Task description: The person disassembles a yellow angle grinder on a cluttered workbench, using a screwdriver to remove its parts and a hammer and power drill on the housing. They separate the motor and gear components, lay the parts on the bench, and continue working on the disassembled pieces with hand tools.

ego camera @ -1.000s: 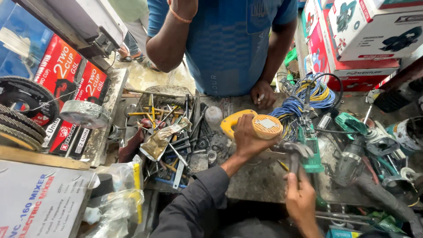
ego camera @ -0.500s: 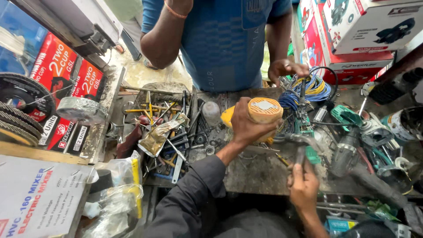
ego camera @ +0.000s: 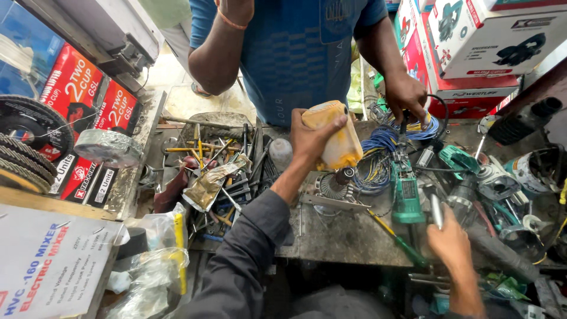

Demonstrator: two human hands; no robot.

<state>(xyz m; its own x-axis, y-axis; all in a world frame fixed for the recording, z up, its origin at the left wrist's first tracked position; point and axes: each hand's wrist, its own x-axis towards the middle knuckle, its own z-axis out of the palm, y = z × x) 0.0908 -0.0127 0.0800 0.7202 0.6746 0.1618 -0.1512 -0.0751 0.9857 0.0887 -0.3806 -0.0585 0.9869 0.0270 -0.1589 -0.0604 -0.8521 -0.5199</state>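
Cluttered grimy bench (ego camera: 348, 236) in a tool shop, boxes (ego camera: 472, 41) stacked behind. Left hand (ego camera: 313, 139) fingers wrapped round yellow housing (ego camera: 333, 136) above bench; right hand (ego camera: 452, 239) fingers pinching metal tool (ego camera: 436, 210).

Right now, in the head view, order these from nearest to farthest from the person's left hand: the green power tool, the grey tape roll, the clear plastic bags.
From the left hand:
1. Green power tool, just to its right on the bench.
2. Clear plastic bags, lower left.
3. Grey tape roll, far left, on the red boxes.

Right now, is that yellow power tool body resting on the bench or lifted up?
Lifted: the left hand grips the yellow tool body above the cluttered bench.
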